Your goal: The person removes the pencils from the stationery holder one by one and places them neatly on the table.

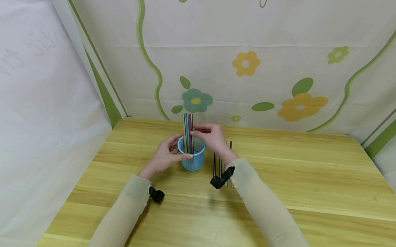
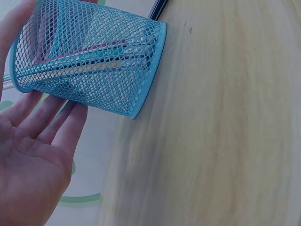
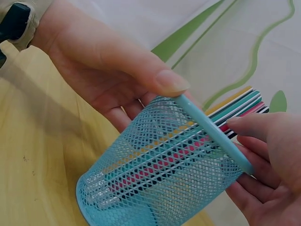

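Observation:
A light blue mesh pencil cup point(image 1: 197, 161) stands on the wooden table, its open rim facing up. My left hand point(image 1: 165, 154) holds it at the left, thumb over the near rim and fingers point(image 2: 70, 125) round the far side. Several slim striped pencils point(image 3: 235, 104), in yellow, teal, red and black with white, stand in the cup, their lower ends showing through the mesh. At the cup's right rim, my right hand point(image 1: 214, 138) pinches these pencils between thumb and fingers, with its thumb point(image 3: 249, 125) against the red and black ones.
Several black-and-white striped pencils point(image 1: 214, 164) lie on the table point(image 1: 183, 223) right of the cup, partly hidden under my right wrist and its black camera point(image 1: 218, 181). A flower-patterned cloth point(image 1: 218, 86) hangs behind the table's far edge.

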Demonstrator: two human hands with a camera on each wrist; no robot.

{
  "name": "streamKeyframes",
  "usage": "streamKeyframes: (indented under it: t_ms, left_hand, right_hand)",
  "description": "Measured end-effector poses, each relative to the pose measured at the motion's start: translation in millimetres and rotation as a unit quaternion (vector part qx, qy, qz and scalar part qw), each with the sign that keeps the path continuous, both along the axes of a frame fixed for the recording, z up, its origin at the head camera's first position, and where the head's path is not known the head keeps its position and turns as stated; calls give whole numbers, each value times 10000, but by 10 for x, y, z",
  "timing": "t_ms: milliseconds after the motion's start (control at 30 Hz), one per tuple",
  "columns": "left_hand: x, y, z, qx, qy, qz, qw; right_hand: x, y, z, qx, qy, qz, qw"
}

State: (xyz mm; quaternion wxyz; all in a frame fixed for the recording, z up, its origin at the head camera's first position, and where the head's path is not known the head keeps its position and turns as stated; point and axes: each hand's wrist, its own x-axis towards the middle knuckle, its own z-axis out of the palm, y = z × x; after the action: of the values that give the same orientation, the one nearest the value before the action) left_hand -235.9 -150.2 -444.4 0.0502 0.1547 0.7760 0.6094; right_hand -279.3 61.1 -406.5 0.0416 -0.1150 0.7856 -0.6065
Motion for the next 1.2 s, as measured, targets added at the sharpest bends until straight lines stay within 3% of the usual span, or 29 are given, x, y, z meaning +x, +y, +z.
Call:
streamKeyframes:
  t_ms: [300,533,1200]
  left_hand:
    - [8,4,36,38,-133,-26,9999]
    - [154,49,268,78,-141,-88,9998]
    - [153,38,252,66,-137,-81,9999]
  right_hand:
    - [-4,-22,-50,-46,-70,-50,10000]
    - [6,-26,-66,44,-86,-156,9998]
    - [26,-1,-78,-102,-22,-428,9990]
